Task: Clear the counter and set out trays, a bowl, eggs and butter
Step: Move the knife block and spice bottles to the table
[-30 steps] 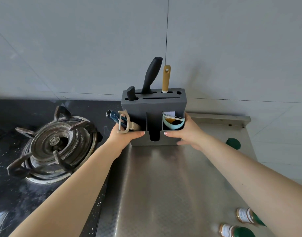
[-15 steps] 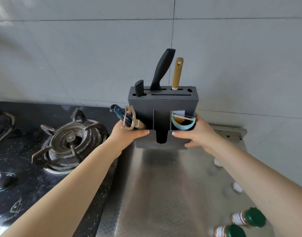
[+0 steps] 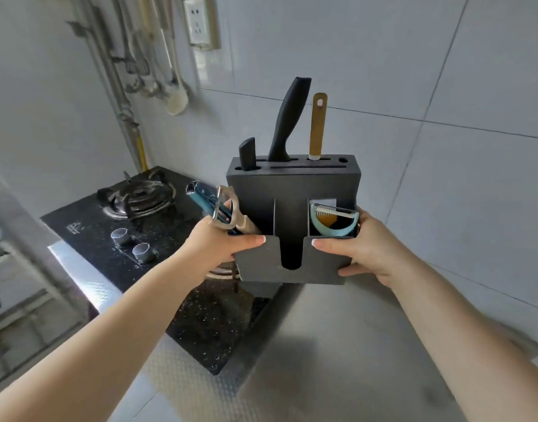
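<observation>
The steel counter (image 3: 337, 345) runs beside a black gas hob (image 3: 146, 239), whose small white logo is too blurred to read. Above their junction, clear of both, a dark grey knife block (image 3: 295, 184) is gripped at its sides: left hand (image 3: 219, 248) and right hand (image 3: 368, 251) each curl around a front pocket, thumbs across the front. Peelers (image 3: 219, 208) fill the left pocket, a pale blue slicer (image 3: 334, 223) the right.

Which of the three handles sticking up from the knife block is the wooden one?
The rightmost handle in the knife block: slim, tan, with a hanging hole at its tip. The other two are black.
</observation>
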